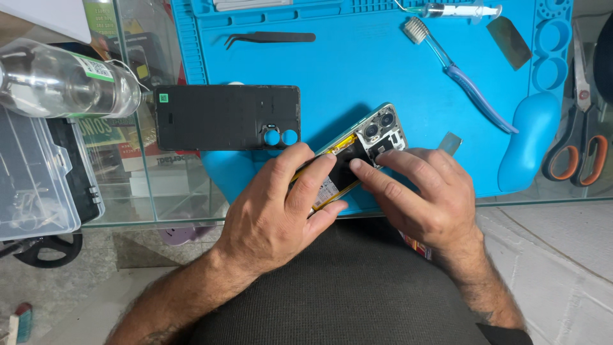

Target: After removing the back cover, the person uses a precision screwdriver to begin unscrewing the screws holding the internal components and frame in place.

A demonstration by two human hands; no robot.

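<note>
**Blue mat, open phone, two hands**

Blue is the big rubber mat (357,70) that lies on a glass table (159,191). Near its front edge is an open phone (357,150) with its back taken off. You can see the two round camera eyes at its top end and a black part in the middle. The phone lies slanted, with the camera end pointing up and to the right.

The left hand (281,211) is wrapped around the lower part of the phone. Its fingers are curled over the phone and hold it fast. The right hand (428,198) rests on the mat just beside the phone. Its fingers are close together, and one fingertip (355,165) presses on the black part inside the phone. It holds nothing.

The black back cover (223,118) of the phone lies flat to the left, partly on the mat and partly on the glass. It has two round holes near one corner.

Farther back on the mat are black tweezers (271,38), a toothbrush (460,73) with a clear and purple handle, and a small syringe (463,9). Scissors (578,128) with orange and grey handles lie on the right, off the mat. On the left are a clear bottle (60,80) on its side and a clear plastic box (32,179).
</note>
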